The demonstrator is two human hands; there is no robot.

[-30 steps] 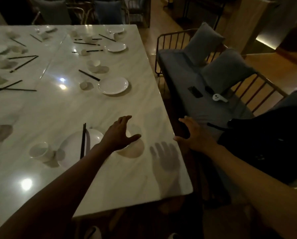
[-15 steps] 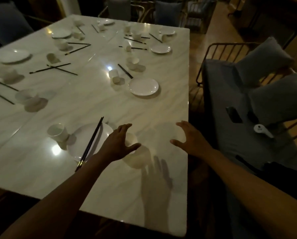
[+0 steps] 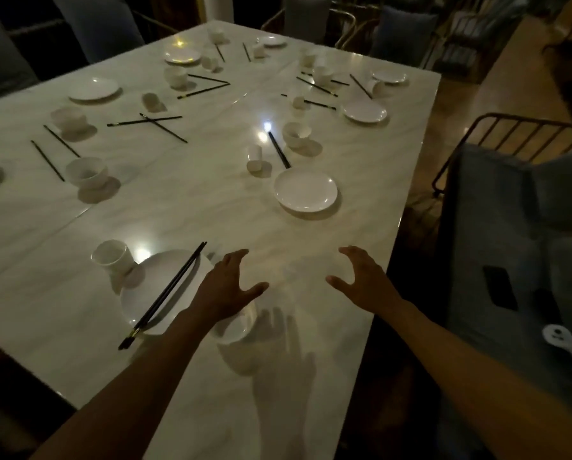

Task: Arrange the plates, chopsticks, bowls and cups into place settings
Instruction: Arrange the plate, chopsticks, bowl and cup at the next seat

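Overhead, dim room; item one, a pale marbled tabletop point(image 3: 185, 210), glossy, with lamp glints. Grey cushioned bench point(image 3: 497, 234) beyond my right hand, a dark phone point(image 3: 499, 292) and a white remote point(image 3: 566, 346) lying on it.

Left hand point(image 3: 226, 287): fingers spread wide and straight, thumb out, holding nothing; it hovers over a white bowl point(image 3: 236, 327), whether touching I cannot tell.

Right hand point(image 3: 365, 282): wide, fingers lightly arched, gripping nothing, above bare marble near the table edge.

Just left of my left hand: a plate point(image 3: 151, 303) with black chopsticks point(image 3: 165, 293) laid across it, a cup point(image 3: 112, 258) at its far rim.

Ahead of both hands: a second plate point(image 3: 306, 190), a small cup point(image 3: 254, 157), more scattered settings.
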